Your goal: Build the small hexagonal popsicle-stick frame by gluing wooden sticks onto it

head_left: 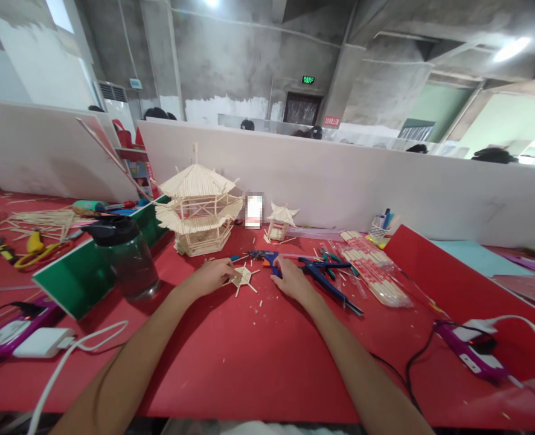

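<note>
Because a little wheel-shaped stick frame lies flat on the red table, between the person's two hands, a nudge from either could knock its spokes askew. From where I stand, the left hand has thumb and fingers drawn close at the frame's left edge; I cannot tell whether they pinch it or merely touch it. The right hand is curled around the handle of a blue glue gun, its tip pointing left, just beyond the frame. If that tip is hot, which I can't see, a slip sideways could scorch the left fingers or smear glue across the sticks. Loose stick scraps nearby might cling to any stray drop. Just right of the right hand, a dark blue cutter could catch the wrist. Farther back stand a two-roofed stick pagoda and a smaller stick pavilion; a careless reach could jar either. Off left, a bumped water bottle could tip.
</note>
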Action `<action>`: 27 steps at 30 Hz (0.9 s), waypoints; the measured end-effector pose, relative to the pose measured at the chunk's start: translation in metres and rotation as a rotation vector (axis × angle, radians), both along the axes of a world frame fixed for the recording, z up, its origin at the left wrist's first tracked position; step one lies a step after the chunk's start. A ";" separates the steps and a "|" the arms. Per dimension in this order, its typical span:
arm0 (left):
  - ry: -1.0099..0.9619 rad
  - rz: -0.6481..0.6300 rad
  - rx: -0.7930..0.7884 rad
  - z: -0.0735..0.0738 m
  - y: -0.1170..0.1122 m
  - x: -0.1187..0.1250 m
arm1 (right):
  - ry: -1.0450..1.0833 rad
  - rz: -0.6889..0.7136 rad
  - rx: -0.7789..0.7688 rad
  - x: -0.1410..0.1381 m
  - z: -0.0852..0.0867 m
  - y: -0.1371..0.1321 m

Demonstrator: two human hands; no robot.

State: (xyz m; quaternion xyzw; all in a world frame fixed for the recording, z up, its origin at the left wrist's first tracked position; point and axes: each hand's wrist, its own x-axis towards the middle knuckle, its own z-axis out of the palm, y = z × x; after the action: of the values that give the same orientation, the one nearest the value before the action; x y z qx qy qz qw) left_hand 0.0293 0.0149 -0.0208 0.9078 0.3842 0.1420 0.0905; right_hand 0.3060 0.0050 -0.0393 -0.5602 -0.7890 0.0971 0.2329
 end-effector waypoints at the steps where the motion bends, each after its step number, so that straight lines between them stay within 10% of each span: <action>1: 0.000 0.002 -0.001 0.000 0.000 0.000 | 0.007 -0.011 0.013 0.000 -0.002 0.002; 8: -0.107 0.082 -0.030 0.004 -0.003 0.004 | -0.023 -0.046 0.182 -0.004 -0.003 0.003; 18: -0.639 -0.017 -0.212 0.023 -0.030 0.030 | 0.333 0.270 0.208 -0.039 0.015 -0.033; 27: -0.603 0.065 -0.157 0.018 -0.031 0.033 | 0.322 0.209 0.225 -0.040 0.018 -0.038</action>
State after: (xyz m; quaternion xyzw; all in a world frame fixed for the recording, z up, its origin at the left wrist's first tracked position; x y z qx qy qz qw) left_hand 0.0619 -0.0163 -0.0026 0.8023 0.3784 0.3777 0.2655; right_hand 0.2656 -0.0328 -0.0210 -0.4232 -0.8011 0.1204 0.4057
